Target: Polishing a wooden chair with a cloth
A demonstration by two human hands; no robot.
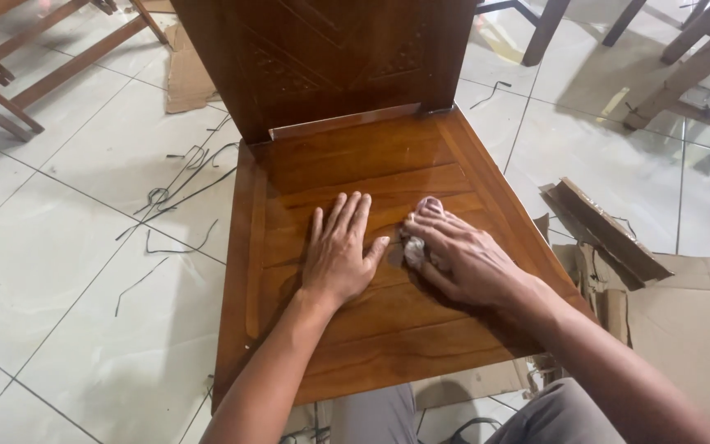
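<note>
A glossy brown wooden chair stands in front of me, its slatted seat (347, 329) facing up and its carved backrest (322, 57) rising at the top. My left hand (338, 251) lies flat on the middle of the seat, fingers spread and holding nothing. Just to its right, my right hand (458, 255) presses a small whitish cloth wad (414, 251) against the seat, with the fingers curled over it. Most of the cloth is hidden under that hand.
Torn cardboard pieces (610, 238) lie on the white tiled floor at the right, and another piece (186, 78) at the upper left. Thin dark strips (178, 189) are scattered left of the chair. Other wooden furniture legs (10, 74) stand at the top corners.
</note>
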